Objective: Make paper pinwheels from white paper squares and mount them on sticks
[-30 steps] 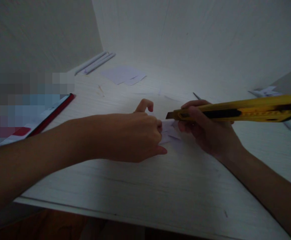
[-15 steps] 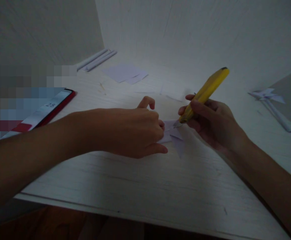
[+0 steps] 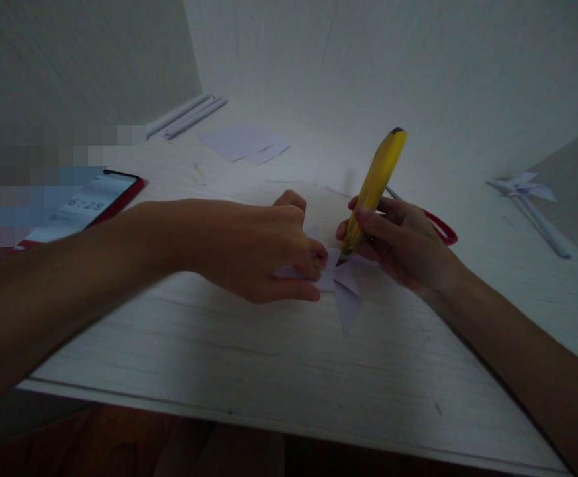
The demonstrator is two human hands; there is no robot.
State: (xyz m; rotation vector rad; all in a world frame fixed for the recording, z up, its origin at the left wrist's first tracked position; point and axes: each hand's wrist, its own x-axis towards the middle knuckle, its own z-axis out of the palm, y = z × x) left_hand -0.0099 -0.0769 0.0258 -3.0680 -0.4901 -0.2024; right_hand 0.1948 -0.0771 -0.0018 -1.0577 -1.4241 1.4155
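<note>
Fingers clamped around a yellow utility knife (image 3: 379, 169), the right hand (image 3: 402, 240) angles its blade down at folded white paper (image 3: 329, 281) on a white wood-grained table (image 3: 269, 358); the left hand (image 3: 263, 253) lies over the paper, thumb apart from curled fingers.

Dark numbers (image 3: 86, 204) are shown on the bright screen of the phone (image 3: 118, 180) with the red edge. They are written like a clock time, with two dots in between. A 2 can be read after the dots. The first and last numbers are too blurred to be told for sure.
</note>
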